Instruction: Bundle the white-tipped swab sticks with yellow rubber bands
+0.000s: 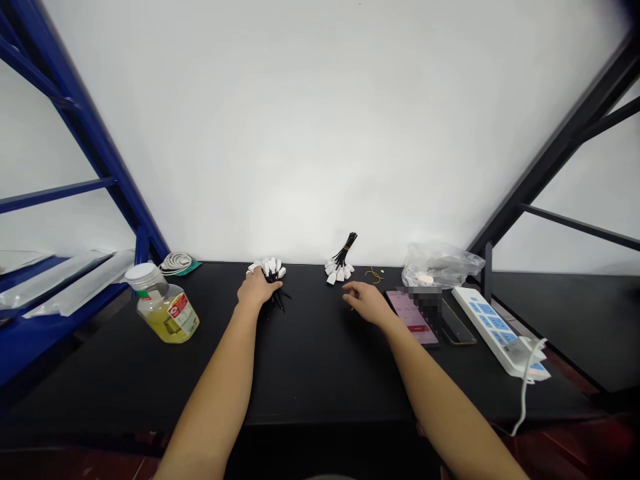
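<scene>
Left hand (257, 288) is on loose wires (273, 267) left of the tied bundle (343, 259), can't tell how tight. Right hand (371, 304) is half-curled front-right of it, can't tell if pinching anything. Black table (315, 373) runs from tied bundle to front edge (320, 422), wall (310, 133) close behind bundle, phone (413, 320) off right.

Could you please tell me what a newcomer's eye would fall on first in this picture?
Probably the white-ended black bundle under the left hand, near the wall. The second bundle, banded in yellow, stands out just beyond the right hand. The white-lidded jar with yellow contents catches the eye at the table's left.
</scene>
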The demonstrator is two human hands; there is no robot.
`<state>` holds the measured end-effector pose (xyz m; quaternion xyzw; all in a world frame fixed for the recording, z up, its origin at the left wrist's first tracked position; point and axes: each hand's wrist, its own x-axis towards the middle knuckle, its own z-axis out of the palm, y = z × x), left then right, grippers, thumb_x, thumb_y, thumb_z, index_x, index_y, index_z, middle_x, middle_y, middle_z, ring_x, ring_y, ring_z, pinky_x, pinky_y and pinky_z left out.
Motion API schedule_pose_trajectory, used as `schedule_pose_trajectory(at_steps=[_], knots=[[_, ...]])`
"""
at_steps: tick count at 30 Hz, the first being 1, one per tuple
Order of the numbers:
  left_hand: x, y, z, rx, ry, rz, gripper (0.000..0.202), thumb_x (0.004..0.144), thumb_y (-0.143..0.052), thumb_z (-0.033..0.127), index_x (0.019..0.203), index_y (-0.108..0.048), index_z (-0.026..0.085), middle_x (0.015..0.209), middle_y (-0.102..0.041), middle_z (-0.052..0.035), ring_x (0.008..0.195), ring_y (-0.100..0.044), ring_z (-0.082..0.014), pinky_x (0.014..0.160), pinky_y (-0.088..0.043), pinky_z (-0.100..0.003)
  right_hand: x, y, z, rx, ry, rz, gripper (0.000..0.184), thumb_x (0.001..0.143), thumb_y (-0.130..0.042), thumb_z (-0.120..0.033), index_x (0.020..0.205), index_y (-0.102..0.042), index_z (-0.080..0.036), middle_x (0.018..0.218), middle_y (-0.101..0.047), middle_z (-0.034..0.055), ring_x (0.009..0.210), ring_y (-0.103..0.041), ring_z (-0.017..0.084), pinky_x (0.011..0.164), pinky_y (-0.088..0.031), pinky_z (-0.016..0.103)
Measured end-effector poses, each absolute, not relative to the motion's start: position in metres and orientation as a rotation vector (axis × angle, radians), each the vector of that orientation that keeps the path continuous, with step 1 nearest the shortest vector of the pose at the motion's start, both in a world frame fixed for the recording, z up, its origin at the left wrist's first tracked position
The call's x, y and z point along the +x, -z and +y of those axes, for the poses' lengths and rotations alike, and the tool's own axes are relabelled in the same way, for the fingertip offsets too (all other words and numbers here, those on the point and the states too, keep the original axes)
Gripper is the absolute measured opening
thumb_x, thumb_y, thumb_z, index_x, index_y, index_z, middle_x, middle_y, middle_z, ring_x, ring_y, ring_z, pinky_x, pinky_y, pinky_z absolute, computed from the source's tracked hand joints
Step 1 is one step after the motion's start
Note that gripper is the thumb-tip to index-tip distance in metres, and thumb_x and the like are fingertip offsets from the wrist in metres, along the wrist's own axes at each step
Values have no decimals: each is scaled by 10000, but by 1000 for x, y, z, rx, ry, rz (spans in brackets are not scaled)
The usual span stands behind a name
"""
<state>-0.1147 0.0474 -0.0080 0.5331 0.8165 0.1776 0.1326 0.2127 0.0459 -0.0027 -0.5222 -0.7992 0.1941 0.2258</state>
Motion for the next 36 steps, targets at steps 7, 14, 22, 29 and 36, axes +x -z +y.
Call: schedule_pose_trajectory(at_steps=[7,14,22,29,36], knots=[[-101,7,46,1597,-440,2325,586,831,-604,517,1293,-486,177,1248,-671,-195,1131,-655,-360,872,-499,-429,229,9,49,-1466,-363,-2370,388,857,-506,-90,1178,-713,-159,1110,-679,115,992,-641,212,896,-459,300],[-93,3,45,1784,-630,2245,472,985,-349,463,1338,-558,229,1192,-711,-141,1125,-651,-334,897,-491,-432,231,10,49,-1609,-344,-2498,412,840,-505,-94,1165,-735,-201,1132,-707,106,1025,-662,241,886,-473,308],[-91,23,51,2170,-600,2028,345,874,-527,172,1122,-756,240,1109,-656,-101,1035,-635,-257,914,-482,-346,230,7,48,-1674,-349,-2488,361,882,-498,-142,1141,-742,-204,1193,-715,99,1081,-659,247,906,-468,312],[-90,12,48,2121,-1329,2136,248,920,-589,315,1068,-780,260,1023,-664,-73,975,-639,-250,875,-497,-381,228,1,45,-1692,-404,-2462,324,866,-611,-260,1171,-711,-218,1038,-738,68,930,-662,215,764,-445,275],[-76,-4,38,1853,-2011,1799,279,938,-584,373,1053,-768,197,961,-678,-64,904,-675,-201,877,-534,-342,221,-3,41,-1613,-434,-2309,329,877,-646,-337,1174,-700,-205,967,-727,56,898,-645,197,739,-422,268]])
